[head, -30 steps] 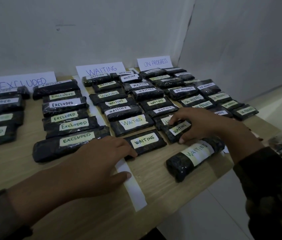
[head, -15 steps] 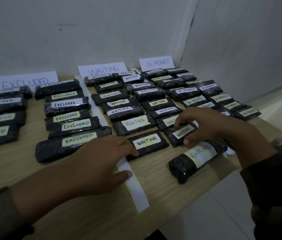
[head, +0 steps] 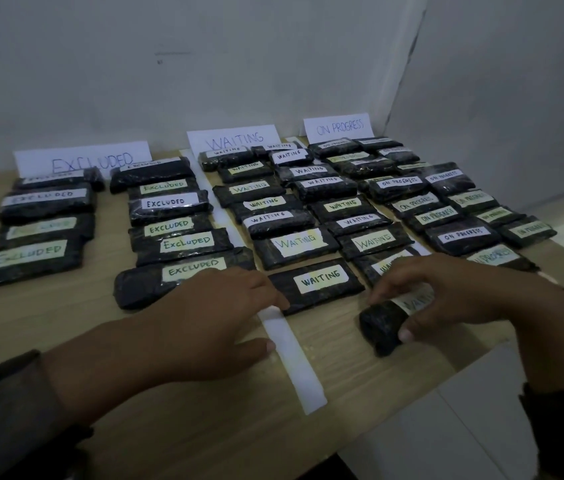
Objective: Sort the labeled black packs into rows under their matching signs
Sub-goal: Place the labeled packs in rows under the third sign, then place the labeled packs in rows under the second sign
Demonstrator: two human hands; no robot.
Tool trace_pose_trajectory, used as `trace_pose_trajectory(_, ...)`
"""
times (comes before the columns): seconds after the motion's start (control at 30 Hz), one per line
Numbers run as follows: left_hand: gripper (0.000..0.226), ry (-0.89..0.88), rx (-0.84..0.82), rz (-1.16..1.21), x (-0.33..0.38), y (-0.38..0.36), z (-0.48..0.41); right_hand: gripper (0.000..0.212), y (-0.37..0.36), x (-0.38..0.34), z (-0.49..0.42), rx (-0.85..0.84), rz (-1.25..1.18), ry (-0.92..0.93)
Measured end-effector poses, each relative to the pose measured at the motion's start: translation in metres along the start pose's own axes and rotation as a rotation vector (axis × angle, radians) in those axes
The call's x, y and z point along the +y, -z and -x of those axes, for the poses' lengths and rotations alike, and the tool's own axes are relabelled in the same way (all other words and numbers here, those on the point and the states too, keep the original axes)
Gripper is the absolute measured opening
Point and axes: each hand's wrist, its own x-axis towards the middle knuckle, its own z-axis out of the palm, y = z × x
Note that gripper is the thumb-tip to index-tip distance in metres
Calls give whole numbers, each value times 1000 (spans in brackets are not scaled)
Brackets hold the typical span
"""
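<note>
Black packs with white or yellow labels lie in rows on the wooden table (head: pixel 48 317) under three paper signs: EXCLUDED (head: pixel 83 161), WAITING (head: pixel 233 142), ON PROGRESS (head: pixel 339 126). My right hand (head: pixel 446 292) closes around the nearest WAITING pack (head: pixel 382 323) at the front of the right WAITING row, thumb at its near side and fingers over its label. My left hand (head: pixel 200 323) rests flat on the table, fingertips touching the left end of another WAITING pack (head: pixel 317 284). It also covers part of the front EXCLUDED pack (head: pixel 155 285).
White paper strips (head: pixel 294 358) run between the rows toward the table's front edge. A white wall stands behind the signs. The table's right edge drops to a pale floor (head: pixel 446 434). A dark object shows at the far right edge.
My right hand left the second-to-front WAITING pack and came down onto the front one, gripping it. The view shifted right. My left hand stayed in place.
</note>
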Motion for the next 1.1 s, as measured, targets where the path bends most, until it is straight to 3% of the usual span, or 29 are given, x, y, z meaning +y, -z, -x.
trace_pose_trajectory(0.2, 55, 37, 25, -40, -7, 15, 16, 46, 3, -11, -1, -4, 92, -17)
trace_pose_trajectory(0.27, 55, 62, 40, -42, -11, 19, 26, 55, 6, -21, -4, 11, 108, 14)
trace_pose_trajectory(0.33, 54, 96, 48, -37, -17, 23, 38, 62, 5, -38, -11, 37, 128, 94)
trace_pose_trajectory(0.63, 49, 317, 94, -36, -37, 38, 116, 41, -39, -140, -72, 158, 49, 529)
trace_pose_trajectory(0.87, 41, 513, 170, 42, -47, 49, 189, 38, -78, -223, -96, 117, 89, 733)
trace_pose_trajectory(1.1, 32, 668, 208, 119, -48, 43, 238, 30, -110, -277, -109, 37, 413, 669)
